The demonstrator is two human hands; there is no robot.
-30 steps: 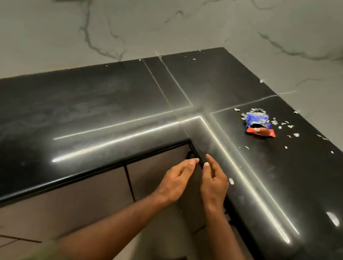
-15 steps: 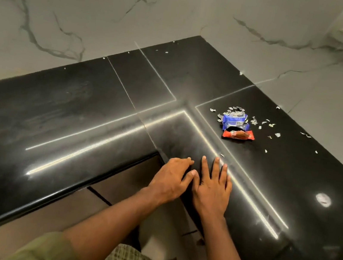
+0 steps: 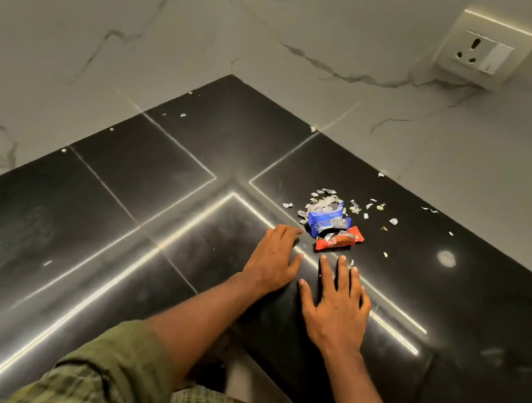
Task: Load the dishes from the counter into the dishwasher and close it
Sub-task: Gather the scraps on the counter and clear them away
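A: We see both hands laid on the black tabletop (image 3: 115,211), near its inner corner. Our left hand (image 3: 274,260) lies palm down with the fingers a little bent, their tips just short of the wrappers. Our right hand (image 3: 337,304) lies flat beside it, fingers spread wide; neither holds anything.

B: And the dishes?

A: We find no dishes and no dishwasher in view. The red wrapper (image 3: 338,241) lies just beyond our hands, its long axis across our view, and the crumpled blue wrapper (image 3: 326,220) touches it on the far side. Small torn scraps (image 3: 356,207) lie scattered behind those.

B: The room?

A: Marble-veined wall (image 3: 146,23) behind the wrappers, with a socket plate (image 3: 481,52) up to the right.
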